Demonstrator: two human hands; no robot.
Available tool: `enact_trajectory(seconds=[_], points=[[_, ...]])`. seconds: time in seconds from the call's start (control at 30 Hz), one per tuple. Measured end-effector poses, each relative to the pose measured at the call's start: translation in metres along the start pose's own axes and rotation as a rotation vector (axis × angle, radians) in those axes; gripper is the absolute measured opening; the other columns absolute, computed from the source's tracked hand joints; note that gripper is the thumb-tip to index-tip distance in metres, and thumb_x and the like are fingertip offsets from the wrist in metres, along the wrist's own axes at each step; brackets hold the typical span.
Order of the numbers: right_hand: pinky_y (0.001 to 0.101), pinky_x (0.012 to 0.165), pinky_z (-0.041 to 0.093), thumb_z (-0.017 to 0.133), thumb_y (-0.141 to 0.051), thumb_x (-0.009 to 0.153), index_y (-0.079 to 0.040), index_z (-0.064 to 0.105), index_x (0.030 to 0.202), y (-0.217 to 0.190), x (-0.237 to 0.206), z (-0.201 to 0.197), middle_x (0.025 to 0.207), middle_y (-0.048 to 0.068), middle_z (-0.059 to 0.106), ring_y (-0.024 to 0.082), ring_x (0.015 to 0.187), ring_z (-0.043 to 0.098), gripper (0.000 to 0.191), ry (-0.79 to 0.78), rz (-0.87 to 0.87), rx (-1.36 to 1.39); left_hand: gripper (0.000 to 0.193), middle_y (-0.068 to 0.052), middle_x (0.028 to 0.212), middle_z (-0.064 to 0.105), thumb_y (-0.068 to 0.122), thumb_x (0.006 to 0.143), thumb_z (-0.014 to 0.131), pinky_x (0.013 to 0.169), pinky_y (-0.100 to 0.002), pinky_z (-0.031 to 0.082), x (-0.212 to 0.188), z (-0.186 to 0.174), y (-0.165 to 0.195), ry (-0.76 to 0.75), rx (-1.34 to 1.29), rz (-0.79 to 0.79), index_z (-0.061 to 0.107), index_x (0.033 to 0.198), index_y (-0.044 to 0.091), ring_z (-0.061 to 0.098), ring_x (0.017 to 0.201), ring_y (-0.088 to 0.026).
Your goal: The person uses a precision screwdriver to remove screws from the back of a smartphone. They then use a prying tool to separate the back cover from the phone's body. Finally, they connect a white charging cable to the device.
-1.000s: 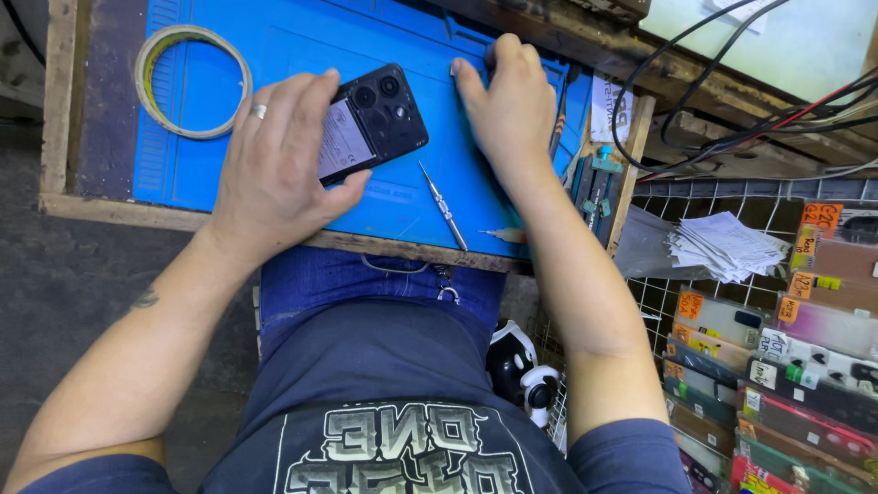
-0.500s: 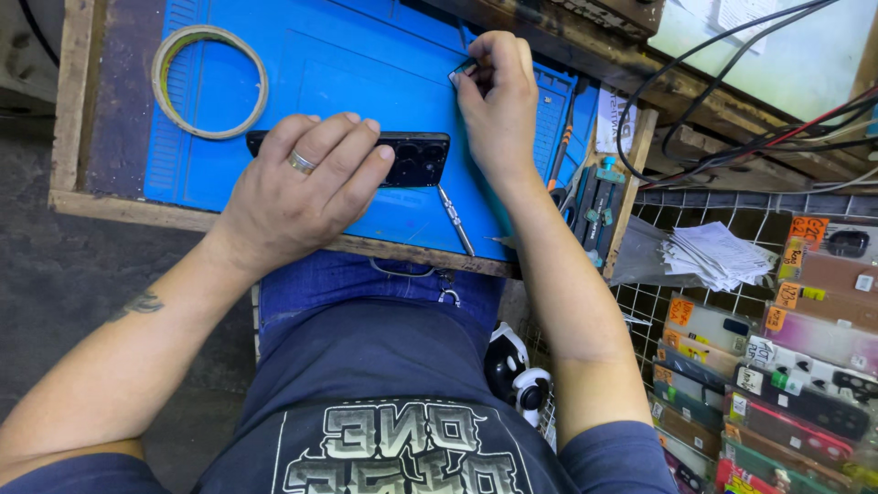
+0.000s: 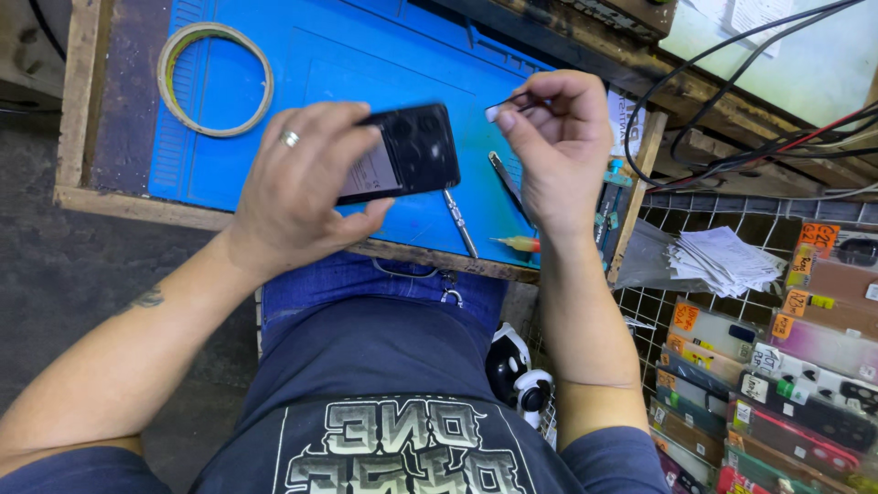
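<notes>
- Over the blue mat on the bench, near the middle of the view, the left hand holds a black phone with its back and camera bumps up. The fingers wrap around its left end, and the thumb sits under the near edge.
- At about 3 o'clock from the phone, the right hand is closed small. It pinches a thin dark tool with a pale tip, just apart from the phone.
- I think the phone could slip. Only one end is held, and the rest hangs in the air above the mat.
- I think the thin tool could drop too, because it is so small and only the fingertips hold it.
- A screwdriver and a metal pick lie on the mat at 5 o'clock from the phone. A sleeve or wrist could knock them off the near edge into the lap.
- The phone's front is hidden, so I cannot tell if it is whole.
- The left hand looks a bit blurry, and it covers part of the phone.
- I cannot tell what the tool is; most of it is inside the fingers.
- The tape ring at 10 o'clock is cut a little by the top edge.
- The wires at 2 o'clock run out of view.
</notes>
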State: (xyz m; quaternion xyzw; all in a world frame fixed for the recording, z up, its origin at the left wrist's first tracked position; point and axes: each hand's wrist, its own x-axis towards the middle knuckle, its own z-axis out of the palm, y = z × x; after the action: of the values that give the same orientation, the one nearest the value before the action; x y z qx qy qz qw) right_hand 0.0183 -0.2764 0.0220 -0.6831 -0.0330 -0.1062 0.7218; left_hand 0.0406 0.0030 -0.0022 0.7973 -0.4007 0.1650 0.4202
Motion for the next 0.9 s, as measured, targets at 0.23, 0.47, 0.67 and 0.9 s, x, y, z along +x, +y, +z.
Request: enact_trajectory(seconds=[0.23,0.47,0.67,0.9], points=[[0.0282,0.093,0.057,0.072,0.017,0.098,-0.001,0.056,0.123,0.011,-0.011,-0.004,0.113,0.010,0.062,0.015,0.100,0.065,0.035,0.051,-0.015,0.044,0.043,-0.007,0.114,0.070,0.020,0.091,0.076,0.093,-0.027,0.057,0.005,0.010,-0.015,-0.196,-0.950,-0.712,0.062,0.126,-0.001,0.068,0.104,-0.010],[0.0311,0.095,0.061,0.069,0.017,0.102,-0.002,0.056,0.126,-0.007,-0.018,0.005,0.119,0.010,0.058,0.017,0.104,0.066,0.033,-0.210,-0.093,-0.019,0.037,-0.006,0.092,0.075,0.024,0.091,0.070,0.072,-0.025,0.053,0.009,0.010,-0.021,-0.574,-1.040,-0.896,0.068,0.121,0.002,0.066,0.082,-0.009],[0.0276,0.089,0.059,0.073,0.013,0.099,0.001,0.061,0.118,-0.025,-0.010,0.010,0.112,0.010,0.062,0.018,0.101,0.066,0.026,-0.448,-0.135,-0.285,0.031,-0.004,0.082,0.070,0.028,0.091,0.068,0.059,-0.025,0.051,0.017,0.009,-0.019,-0.720,-1.161,-1.082,0.070,0.114,0.006,0.064,0.072,-0.009],[0.0255,0.087,0.058,0.072,0.009,0.099,-0.001,0.061,0.118,-0.020,-0.013,0.010,0.115,0.009,0.061,0.015,0.101,0.067,0.023,-0.364,-0.018,-0.211,0.029,-0.004,0.082,0.071,0.027,0.092,0.067,0.061,-0.024,0.053,0.017,0.010,-0.021,-0.735,-1.129,-1.064,0.071,0.110,0.006,0.066,0.074,-0.009]])
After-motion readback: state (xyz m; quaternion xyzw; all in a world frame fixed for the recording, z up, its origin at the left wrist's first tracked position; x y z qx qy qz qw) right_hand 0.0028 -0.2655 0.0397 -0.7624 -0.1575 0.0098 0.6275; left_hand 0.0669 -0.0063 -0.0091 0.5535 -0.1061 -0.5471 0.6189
